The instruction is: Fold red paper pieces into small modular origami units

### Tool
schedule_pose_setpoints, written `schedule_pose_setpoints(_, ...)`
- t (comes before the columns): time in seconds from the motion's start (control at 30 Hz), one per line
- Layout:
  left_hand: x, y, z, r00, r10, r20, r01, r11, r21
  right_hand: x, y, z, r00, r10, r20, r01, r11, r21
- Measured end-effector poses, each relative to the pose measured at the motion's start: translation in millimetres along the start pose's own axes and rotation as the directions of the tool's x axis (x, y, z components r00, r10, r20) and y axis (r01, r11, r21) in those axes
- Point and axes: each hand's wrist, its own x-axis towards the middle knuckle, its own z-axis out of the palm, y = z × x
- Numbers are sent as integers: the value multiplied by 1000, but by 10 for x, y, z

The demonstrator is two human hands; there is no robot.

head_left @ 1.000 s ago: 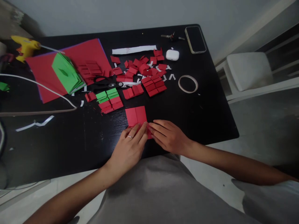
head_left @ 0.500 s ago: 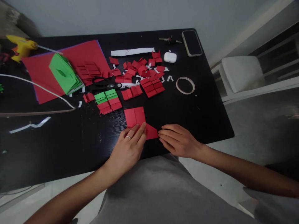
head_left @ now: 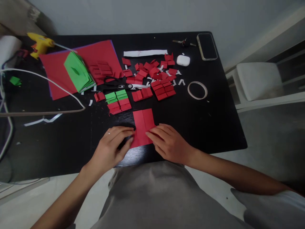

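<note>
A sheet of red paper with folded side flaps lies on the black table in front of me, a crease or seam running down its upper half. My left hand, wearing a ring, pinches the sheet's lower left edge between fingers and thumb. On the opposite side, my right hand has its fingers bunched on the right edge, gripping and pressing the fold there. Just beyond the sheet sit a folded green and red paper piece and folded red pieces.
Scissors lie behind, beside a heap of small red folded papers. Green papers rest on large red sheets at left, near a yellow glue gun and a white cable. A tape ring and phone are at right.
My left hand has moved from on top of the paper to its left edge. My right hand has shifted left with the right flap, which is now folded inward. The view has shifted slightly.
</note>
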Motion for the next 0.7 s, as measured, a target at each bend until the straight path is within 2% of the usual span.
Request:
schedule_pose_setpoints(0.1, -97, -36, -3, 999, 22, 35, -23, 999, 29, 91, -32, -20, 995, -5, 99, 13, 997, -79)
schedule_pose_setpoints(0.23, -161, -72, 39, 997, 53, 59, -56, 997, 48, 146, -78, 1, 992, 1, 130, 16, 991, -129)
schedule_pose_setpoints(0.43, -167, -100, 90, 996, 82, 31, -85, 993, 79, 140, -108, 93, 993, -57, 102, 60, 998, -26)
schedule_pose_setpoints(0.57, -171, -99, 96, 991, 119, 69, -126, 986, 108, 124, -80, 151, 997, -42, 68, 38, 998, 59)
schedule_pose_setpoints(0.7, -202, -109, 102, 982, 158, 101, -173, 970, 170, 103, -63, 191, 999, -36, 18, 35, 998, 45)
